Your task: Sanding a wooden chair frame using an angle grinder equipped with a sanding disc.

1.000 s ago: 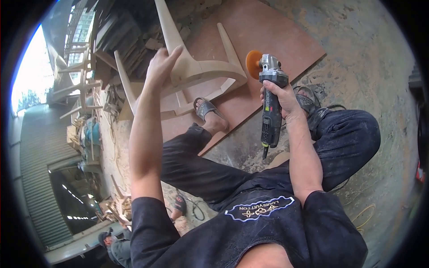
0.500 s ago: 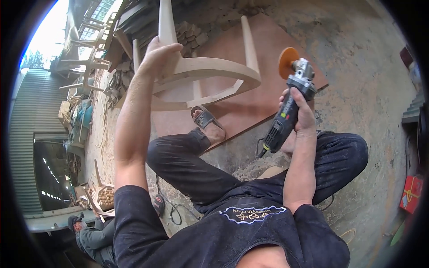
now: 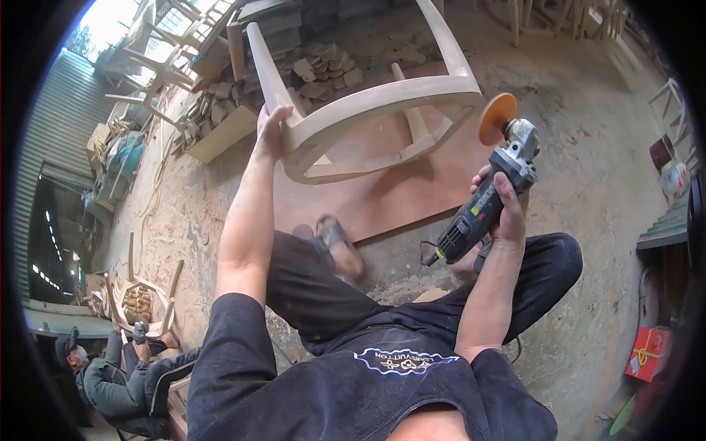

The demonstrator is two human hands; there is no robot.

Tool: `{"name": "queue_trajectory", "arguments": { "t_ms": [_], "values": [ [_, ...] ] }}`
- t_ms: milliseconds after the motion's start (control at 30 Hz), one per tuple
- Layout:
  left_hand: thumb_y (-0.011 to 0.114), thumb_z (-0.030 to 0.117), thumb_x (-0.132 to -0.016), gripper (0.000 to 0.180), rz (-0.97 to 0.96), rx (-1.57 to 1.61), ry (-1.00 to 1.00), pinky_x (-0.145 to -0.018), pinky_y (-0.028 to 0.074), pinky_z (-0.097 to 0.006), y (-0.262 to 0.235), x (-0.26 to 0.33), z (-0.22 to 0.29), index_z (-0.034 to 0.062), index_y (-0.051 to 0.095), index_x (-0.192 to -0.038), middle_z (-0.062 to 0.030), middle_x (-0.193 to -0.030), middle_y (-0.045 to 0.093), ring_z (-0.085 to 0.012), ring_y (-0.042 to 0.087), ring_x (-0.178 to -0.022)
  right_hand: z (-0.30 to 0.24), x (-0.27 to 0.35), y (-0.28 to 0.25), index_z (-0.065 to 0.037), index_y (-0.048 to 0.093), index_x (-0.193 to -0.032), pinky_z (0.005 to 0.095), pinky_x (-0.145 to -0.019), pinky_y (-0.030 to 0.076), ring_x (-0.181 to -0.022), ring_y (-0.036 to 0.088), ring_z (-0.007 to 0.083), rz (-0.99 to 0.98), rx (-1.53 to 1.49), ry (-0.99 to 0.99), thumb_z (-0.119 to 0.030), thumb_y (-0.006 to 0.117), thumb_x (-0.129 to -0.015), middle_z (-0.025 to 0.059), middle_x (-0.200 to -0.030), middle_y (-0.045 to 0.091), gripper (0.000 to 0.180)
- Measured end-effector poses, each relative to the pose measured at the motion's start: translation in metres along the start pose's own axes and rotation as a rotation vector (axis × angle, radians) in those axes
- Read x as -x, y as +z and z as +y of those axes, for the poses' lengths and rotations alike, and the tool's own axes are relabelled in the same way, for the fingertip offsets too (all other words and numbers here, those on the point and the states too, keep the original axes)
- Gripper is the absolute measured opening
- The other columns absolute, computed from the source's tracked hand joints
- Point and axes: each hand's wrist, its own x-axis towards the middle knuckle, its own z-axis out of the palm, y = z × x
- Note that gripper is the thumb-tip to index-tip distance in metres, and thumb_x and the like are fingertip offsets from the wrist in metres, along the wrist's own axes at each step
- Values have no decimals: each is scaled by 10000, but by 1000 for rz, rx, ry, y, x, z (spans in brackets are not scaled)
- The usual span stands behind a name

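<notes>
My left hand (image 3: 272,134) is closed round a pale wooden chair frame (image 3: 382,99), at the joint where a leg meets the curved seat rail. The frame is tilted, with its legs pointing up and away from me. In my right hand (image 3: 504,209) is a black and silver angle grinder (image 3: 482,204), its body held upright with my fingers wrapped round it. An orange sanding disc (image 3: 498,119) is fitted to its head, close to the right end of the seat rail; whether they touch I cannot tell. A cord leaves the grinder's lower end.
A reddish-brown board (image 3: 382,209) lies on the floor under the chair frame. Behind it is a heap of wood offcuts (image 3: 323,67). Stacked chair frames (image 3: 165,66) stand far left. A person (image 3: 121,382) works at lower left. A red box (image 3: 649,353) sits at right.
The chair frame has swung round and tilted, with my left hand still on it. The grinder has shifted slightly right and down. My left foot has moved back off the board.
</notes>
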Motion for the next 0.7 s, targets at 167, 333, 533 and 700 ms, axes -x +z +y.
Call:
{"name": "queue_trajectory", "arguments": {
  "t_ms": [167,333,533,700],
  "values": [
    [780,330,-803,694,163,170,-46,-944,527,-415,-37,26,-40,25,533,-1376,-117,-1203,619,-252,622,-1079,-1,2,21,-8,573,-1254,447,-896,601,-968,700,261,-52,77,-32,-242,767,-930,107,-996,673,445],
    [782,399,-808,734,310,175,-89,-857,545,-410,-63,35,-70,-2,530,-1370,-137,-1157,629,-248,637,-1017,-19,-12,47,19,569,-1250,362,-754,610,-834,712,223,-179,362,2,-122,808,-872,123,-948,701,469],
    [810,388,-790,886,434,275,-148,-934,545,-448,-99,32,-111,-18,411,-1469,-202,-1280,586,-303,632,-1115,-47,-35,107,-36,514,-1263,358,-754,603,-858,693,185,-319,738,-4,-22,868,-792,91,-1006,679,589],
    [760,406,-839,754,522,228,-205,-892,578,-459,-85,44,-97,-26,485,-1392,-183,-1171,632,-308,673,-1034,-64,-50,152,-54,511,-1193,323,-881,558,-1002,638,135,-500,1186,-55,-126,953,-728,55,-1092,653,646]
  ]
}}
